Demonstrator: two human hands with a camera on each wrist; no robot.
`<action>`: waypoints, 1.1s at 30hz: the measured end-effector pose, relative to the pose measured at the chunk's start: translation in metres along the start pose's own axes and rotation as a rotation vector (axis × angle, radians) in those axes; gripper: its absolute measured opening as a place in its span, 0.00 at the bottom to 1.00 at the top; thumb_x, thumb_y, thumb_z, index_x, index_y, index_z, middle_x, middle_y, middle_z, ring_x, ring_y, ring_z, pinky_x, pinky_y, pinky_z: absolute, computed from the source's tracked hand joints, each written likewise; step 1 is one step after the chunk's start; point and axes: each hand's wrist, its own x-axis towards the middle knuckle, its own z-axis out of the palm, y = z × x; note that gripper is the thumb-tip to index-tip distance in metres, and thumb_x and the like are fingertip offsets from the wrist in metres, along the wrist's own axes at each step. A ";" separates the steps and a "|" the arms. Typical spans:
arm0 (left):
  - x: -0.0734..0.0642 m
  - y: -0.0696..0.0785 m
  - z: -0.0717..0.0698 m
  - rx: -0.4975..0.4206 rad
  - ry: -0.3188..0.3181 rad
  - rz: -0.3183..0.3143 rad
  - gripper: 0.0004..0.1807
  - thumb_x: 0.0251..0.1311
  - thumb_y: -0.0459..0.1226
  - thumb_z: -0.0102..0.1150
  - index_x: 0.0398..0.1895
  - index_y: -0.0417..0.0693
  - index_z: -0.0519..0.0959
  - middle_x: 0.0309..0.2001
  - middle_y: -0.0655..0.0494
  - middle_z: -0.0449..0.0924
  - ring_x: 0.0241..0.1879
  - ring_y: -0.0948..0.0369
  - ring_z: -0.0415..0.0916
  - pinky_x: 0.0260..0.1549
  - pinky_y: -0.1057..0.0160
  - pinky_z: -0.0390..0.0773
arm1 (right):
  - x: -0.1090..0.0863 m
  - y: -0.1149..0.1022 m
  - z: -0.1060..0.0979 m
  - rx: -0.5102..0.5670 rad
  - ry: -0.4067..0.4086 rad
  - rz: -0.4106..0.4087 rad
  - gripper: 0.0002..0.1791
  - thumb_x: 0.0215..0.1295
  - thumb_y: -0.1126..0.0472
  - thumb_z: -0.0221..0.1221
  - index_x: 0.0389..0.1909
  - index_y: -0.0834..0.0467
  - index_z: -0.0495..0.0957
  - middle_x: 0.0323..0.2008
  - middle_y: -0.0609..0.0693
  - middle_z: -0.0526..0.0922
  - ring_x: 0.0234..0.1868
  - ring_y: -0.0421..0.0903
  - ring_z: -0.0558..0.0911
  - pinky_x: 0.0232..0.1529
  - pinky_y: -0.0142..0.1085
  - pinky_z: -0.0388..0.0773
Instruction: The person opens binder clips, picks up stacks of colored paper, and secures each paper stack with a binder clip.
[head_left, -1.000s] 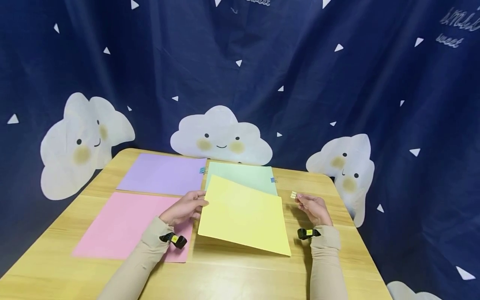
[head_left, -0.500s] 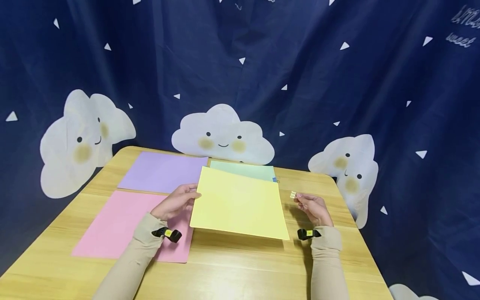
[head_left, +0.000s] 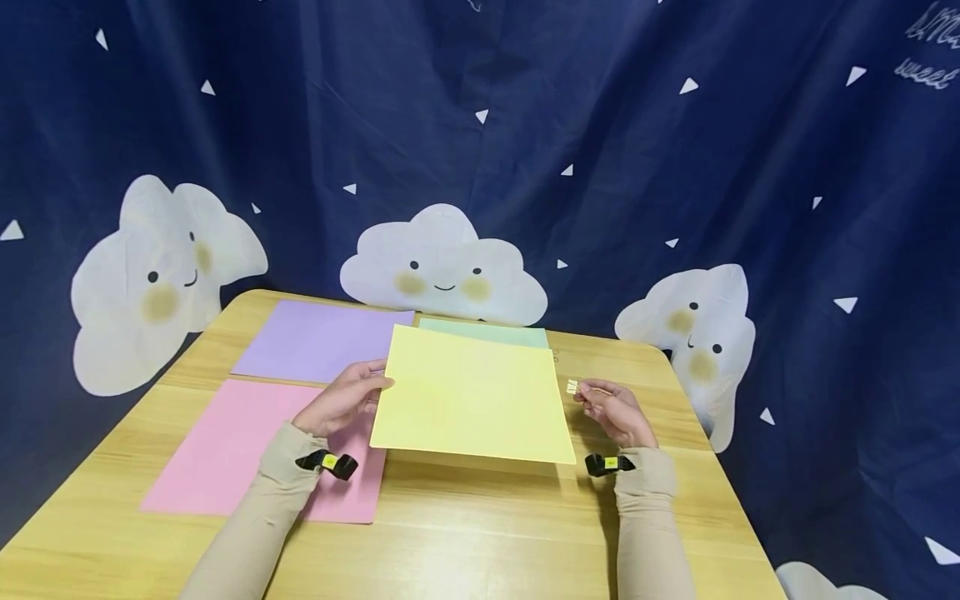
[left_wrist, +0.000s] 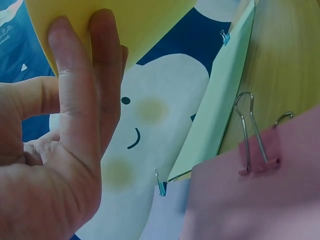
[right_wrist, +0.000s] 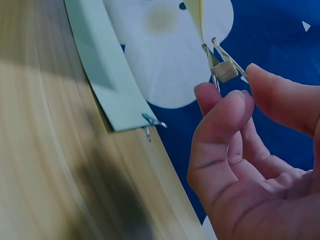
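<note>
My left hand (head_left: 341, 402) pinches the left edge of a yellow sheet of paper (head_left: 472, 392), thumb on top and fingers beneath. The sheet is held above the table, tilted a little, overlapping most of the green paper (head_left: 487, 332) in the head view. My right hand (head_left: 613, 412) pinches a pale yellow binder clip (right_wrist: 224, 70) by its wire handles, between thumb and fingertips. In the right wrist view the clip's mouth lies close to the thin edge of the yellow sheet, near that sheet's right side.
Pink paper (head_left: 217, 450) lies under the left forearm, bearing a pink binder clip (left_wrist: 260, 150). Purple paper (head_left: 322, 337) sits at the back left with a blue clip (left_wrist: 162, 187). Another blue clip (right_wrist: 151, 120) grips the green paper. A dark blue cloud-print curtain (head_left: 495, 108) hangs behind the wooden table (head_left: 480, 542).
The yellow sheet has risen and shifted left with my left hand, its near edge turning more level. My right hand has moved slightly left with the clip, closer to the sheet.
</note>
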 end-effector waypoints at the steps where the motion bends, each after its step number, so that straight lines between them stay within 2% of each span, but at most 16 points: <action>1: 0.000 0.001 0.000 -0.004 0.001 0.001 0.33 0.77 0.31 0.47 0.80 0.31 0.50 0.40 0.61 0.87 0.33 0.67 0.86 0.38 0.67 0.90 | 0.000 0.000 0.002 0.008 -0.013 0.000 0.04 0.78 0.67 0.55 0.45 0.55 0.76 0.34 0.44 0.88 0.35 0.36 0.82 0.34 0.23 0.80; 7: -0.002 0.003 -0.004 -0.026 -0.004 0.012 0.32 0.77 0.30 0.47 0.79 0.29 0.51 0.40 0.60 0.88 0.33 0.67 0.86 0.36 0.68 0.89 | 0.003 0.000 0.009 0.080 -0.044 0.016 0.08 0.77 0.68 0.55 0.40 0.54 0.66 0.34 0.46 0.87 0.34 0.38 0.83 0.33 0.25 0.81; 13: -0.001 0.003 -0.005 -0.025 -0.006 0.022 0.31 0.77 0.29 0.47 0.78 0.28 0.52 0.40 0.60 0.89 0.34 0.67 0.87 0.36 0.67 0.90 | 0.004 0.000 0.011 0.082 -0.085 0.013 0.09 0.77 0.67 0.55 0.40 0.55 0.64 0.35 0.47 0.86 0.36 0.39 0.84 0.33 0.26 0.80; 21: 0.000 0.002 -0.009 -0.031 -0.018 0.034 0.31 0.78 0.30 0.46 0.79 0.29 0.51 0.44 0.59 0.89 0.38 0.65 0.88 0.40 0.66 0.90 | 0.006 -0.003 0.014 0.049 -0.119 0.020 0.11 0.78 0.68 0.54 0.39 0.54 0.61 0.35 0.48 0.85 0.36 0.39 0.82 0.33 0.26 0.79; 28: 0.000 0.003 -0.005 -0.040 -0.015 0.011 0.31 0.78 0.30 0.47 0.78 0.29 0.52 0.42 0.59 0.89 0.36 0.65 0.88 0.39 0.66 0.90 | 0.008 -0.001 0.017 0.045 -0.177 0.019 0.12 0.78 0.69 0.52 0.35 0.54 0.62 0.33 0.47 0.86 0.32 0.39 0.81 0.31 0.26 0.78; 33: -0.001 0.001 -0.006 -0.038 -0.027 0.009 0.32 0.79 0.31 0.46 0.79 0.30 0.51 0.42 0.59 0.88 0.36 0.65 0.88 0.39 0.66 0.90 | 0.008 0.002 0.018 0.040 -0.180 0.030 0.12 0.79 0.69 0.51 0.35 0.54 0.61 0.32 0.47 0.84 0.30 0.38 0.78 0.30 0.25 0.76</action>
